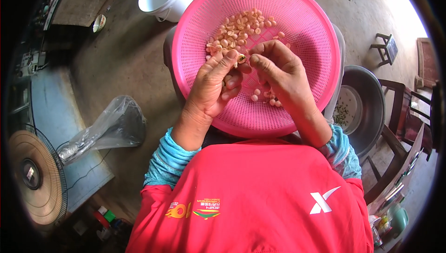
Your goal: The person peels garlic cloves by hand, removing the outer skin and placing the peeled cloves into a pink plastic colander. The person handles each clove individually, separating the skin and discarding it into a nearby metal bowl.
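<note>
A pink plastic colander basket (195, 106) rests on my lap. Pale, round lotus-like seeds (240, 26), some split in halves, lie in a pile on its far side, and several more lie at its near side. My left hand (217, 82) pinches an opened seed (241, 58) between thumb and fingertip, its dark inside showing; more seeds sit under its curled fingers. My right hand (280, 68) is just right of that seed, thumb and index finger close together. Whether anything small is between them cannot be seen.
A white bucket (165, 0) stands beyond the basket at the left. Right of the basket is a grey basin (374, 106) with small green bits (343, 113) in it. A clear plastic bag (115, 124) and a fan (38, 178) are at left; a small stool (388, 49) stands at right.
</note>
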Tool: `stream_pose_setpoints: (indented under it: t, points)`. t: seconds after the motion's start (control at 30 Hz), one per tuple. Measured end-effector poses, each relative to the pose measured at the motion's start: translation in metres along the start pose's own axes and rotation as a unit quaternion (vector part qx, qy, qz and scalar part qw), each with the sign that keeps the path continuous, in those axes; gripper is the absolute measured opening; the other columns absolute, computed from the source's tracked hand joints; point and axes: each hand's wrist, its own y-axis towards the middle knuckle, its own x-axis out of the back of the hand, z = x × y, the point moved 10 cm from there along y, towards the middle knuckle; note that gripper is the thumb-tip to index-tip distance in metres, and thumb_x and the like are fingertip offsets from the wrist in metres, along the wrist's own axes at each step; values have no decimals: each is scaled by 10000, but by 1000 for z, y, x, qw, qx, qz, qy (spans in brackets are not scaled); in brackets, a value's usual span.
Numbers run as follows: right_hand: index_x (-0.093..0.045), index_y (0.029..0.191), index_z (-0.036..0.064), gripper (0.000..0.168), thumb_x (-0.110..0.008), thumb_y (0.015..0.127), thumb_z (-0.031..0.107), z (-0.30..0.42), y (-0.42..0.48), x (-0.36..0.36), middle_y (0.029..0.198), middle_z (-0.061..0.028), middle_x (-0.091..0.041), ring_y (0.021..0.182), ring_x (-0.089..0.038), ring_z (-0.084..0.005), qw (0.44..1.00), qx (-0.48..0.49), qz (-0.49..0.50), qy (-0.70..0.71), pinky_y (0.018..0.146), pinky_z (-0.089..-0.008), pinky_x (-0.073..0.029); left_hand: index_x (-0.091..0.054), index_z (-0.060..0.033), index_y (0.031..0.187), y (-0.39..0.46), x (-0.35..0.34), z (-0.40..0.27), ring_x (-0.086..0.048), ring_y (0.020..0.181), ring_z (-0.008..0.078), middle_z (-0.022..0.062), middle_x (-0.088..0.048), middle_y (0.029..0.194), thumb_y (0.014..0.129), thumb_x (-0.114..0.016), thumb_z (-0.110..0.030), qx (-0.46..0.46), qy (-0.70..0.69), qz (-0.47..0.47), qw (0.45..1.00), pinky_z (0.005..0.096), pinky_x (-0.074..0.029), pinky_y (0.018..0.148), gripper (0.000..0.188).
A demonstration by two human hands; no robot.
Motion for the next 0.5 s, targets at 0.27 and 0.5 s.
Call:
stream_pose_setpoints:
  t: [0.27,0.5]
  points:
    - [-586,956,0,202,-731,839,78,14,-2,0,840,-108,-637,713,-629,-185,963,95,-52,-248,633,-309,-526,-599,-117,1071,1,7,1,-442,578,32,-45,-565,798,987,-637,-228,-43,55,-14,997,166,-315,435,145]
    - [-589,929,-1,181,-716,812,51,33,-7,-5,841,-143,-626,737,-667,-280,918,190,-60,-342,657,-367,-546,-595,-120,1024,-3,1,-9,-421,520,20,-53,-528,702,967,-663,-189,-94,129,-47,986,167,-312,429,112]
